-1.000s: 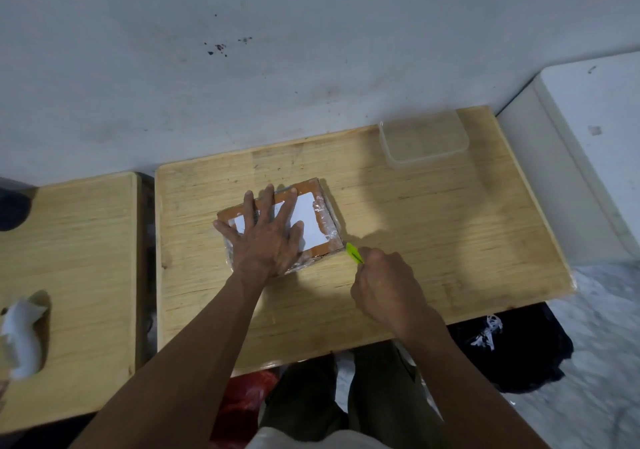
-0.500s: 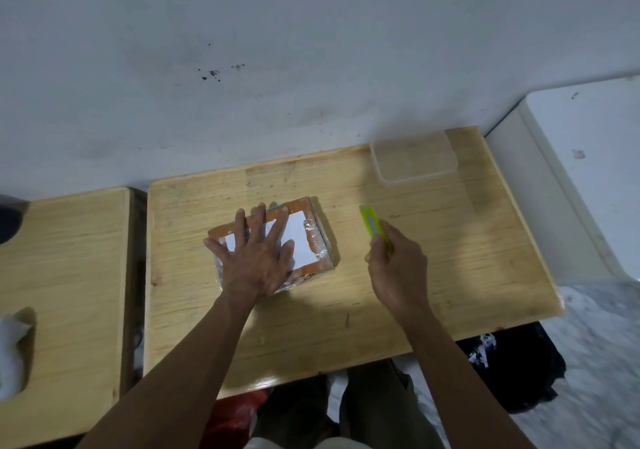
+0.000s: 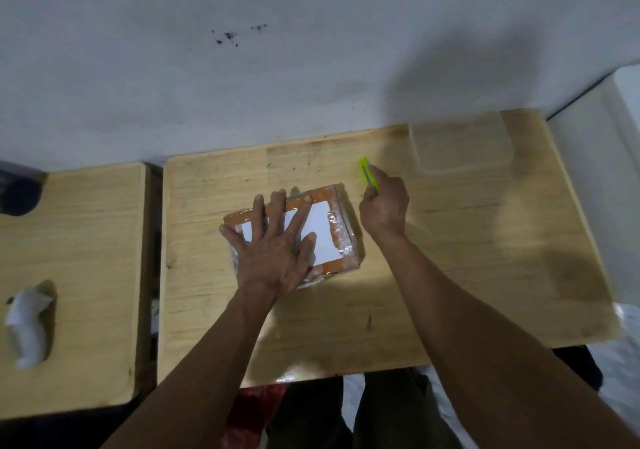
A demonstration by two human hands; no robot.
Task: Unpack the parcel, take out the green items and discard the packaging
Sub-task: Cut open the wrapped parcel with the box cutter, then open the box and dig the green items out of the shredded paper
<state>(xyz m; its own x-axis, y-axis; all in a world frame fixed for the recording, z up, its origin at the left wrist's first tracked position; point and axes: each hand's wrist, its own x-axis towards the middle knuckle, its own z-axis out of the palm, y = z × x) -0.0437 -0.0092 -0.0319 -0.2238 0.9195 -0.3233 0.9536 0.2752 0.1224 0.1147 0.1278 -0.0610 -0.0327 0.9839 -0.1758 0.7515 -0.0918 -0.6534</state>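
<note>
Wooden table (image 3: 450, 275): parcel (image 3: 322, 233) under left fingers (image 3: 277, 216).

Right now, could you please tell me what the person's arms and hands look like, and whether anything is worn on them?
Both forearms are bare up to the frame edge, with no sleeves showing. The left hand and right hand wear no gloves, and no watch, ring or bracelet can be seen. The picture is slightly blurred, so fine markings cannot be told.

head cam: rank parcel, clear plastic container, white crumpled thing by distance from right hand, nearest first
From the right hand:
1. parcel, just to its left, under the left hand
2. clear plastic container, far right corner of the table
3. white crumpled thing, on the separate left table
</note>
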